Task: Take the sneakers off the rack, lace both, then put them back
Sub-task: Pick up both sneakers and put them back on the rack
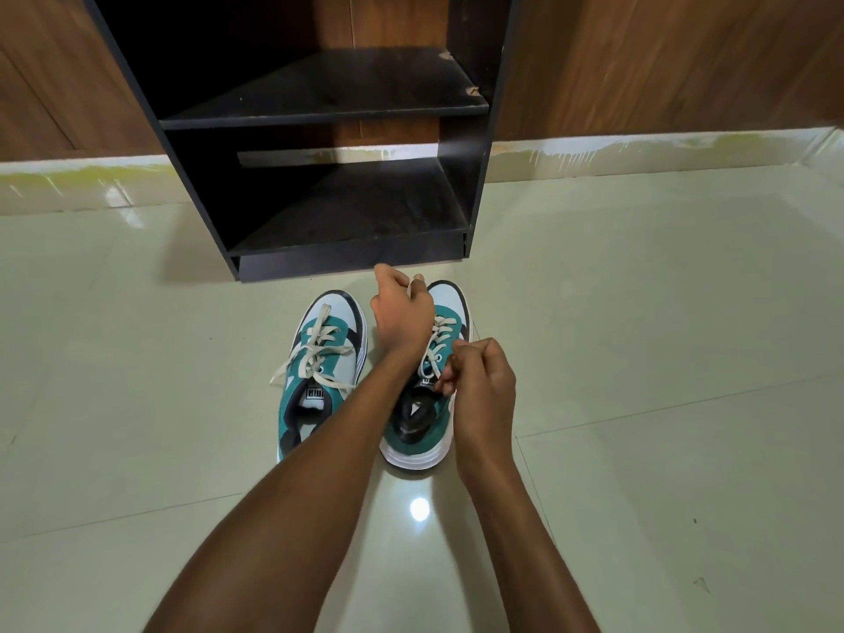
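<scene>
Two teal, white and black sneakers stand side by side on the floor in front of the black rack (pixel 319 116). The left sneaker (pixel 319 372) has cream laces threaded through it, with loose ends lying across the tongue. Over the right sneaker (pixel 424 422), my left hand (pixel 402 312) reaches across and pinches one cream lace end raised above the toe. My right hand (pixel 479 386) pinches the other lace end beside the upper eyelets. My left forearm hides part of both shoes.
The rack's two dark shelves hold nothing. A glossy pale tiled floor (pixel 639 358) spreads on all sides. A wooden panelled wall (pixel 662 61) with a pale skirting strip runs behind the rack.
</scene>
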